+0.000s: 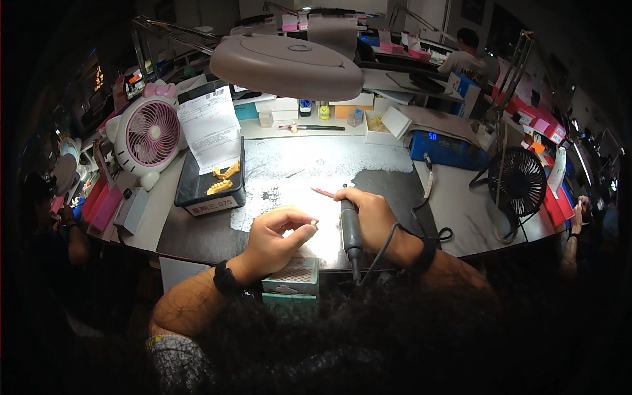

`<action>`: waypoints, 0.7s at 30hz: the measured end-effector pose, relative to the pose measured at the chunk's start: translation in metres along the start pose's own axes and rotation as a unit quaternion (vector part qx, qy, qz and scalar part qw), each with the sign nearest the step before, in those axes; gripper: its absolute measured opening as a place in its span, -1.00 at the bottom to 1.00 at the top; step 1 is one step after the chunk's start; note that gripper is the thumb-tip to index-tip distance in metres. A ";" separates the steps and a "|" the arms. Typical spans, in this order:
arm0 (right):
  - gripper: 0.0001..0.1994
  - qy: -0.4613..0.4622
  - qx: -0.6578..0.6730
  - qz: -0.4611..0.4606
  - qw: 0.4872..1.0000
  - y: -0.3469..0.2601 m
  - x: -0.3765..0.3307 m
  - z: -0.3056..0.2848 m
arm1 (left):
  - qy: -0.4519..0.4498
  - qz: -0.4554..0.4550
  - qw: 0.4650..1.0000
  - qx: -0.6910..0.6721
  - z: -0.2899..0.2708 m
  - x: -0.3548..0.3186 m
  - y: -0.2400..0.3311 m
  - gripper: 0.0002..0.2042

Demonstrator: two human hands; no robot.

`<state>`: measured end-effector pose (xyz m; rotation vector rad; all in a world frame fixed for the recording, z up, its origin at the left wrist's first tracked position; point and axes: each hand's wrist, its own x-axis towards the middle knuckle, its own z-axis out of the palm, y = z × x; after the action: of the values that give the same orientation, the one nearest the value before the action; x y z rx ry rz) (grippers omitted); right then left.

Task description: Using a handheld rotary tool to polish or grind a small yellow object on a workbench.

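My left hand [280,238] is closed in a pinch, thumb against fingertip, on a small pale piece that looks like a dental crown [315,222]. Gripped in my right hand [376,220] is a dark rotary handpiece [351,229], its cable running off past the wrist. A thin red pencil [322,191] also sticks out of the right hand's fingers, pointing left. The two hands are a short way apart over the brightly lit bench mat [388,178]. Yellow dental models [221,187] lie in a black tray [241,164] beyond the left hand.
A large lamp head [283,69] hangs over the bench. A printed sheet [209,128] leans on the tray; a pink-and-white fan [153,131] stands left. A blue control unit [438,149] and black fan [520,181] are at right. A perforated box [290,276] sits below the left hand. People work nearby.
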<state>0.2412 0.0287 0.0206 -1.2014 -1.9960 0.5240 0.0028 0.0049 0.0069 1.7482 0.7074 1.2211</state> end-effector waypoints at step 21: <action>-0.63 0.001 0.510 -0.118 0.852 -0.022 -0.022 0.002 | 0.025 -0.136 0.985 -0.104 0.001 -0.002 0.008 -0.85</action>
<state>0.2336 -0.0012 0.0251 -0.2798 -1.4340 1.2323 0.0030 -0.0009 0.0134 1.4029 0.7907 1.1110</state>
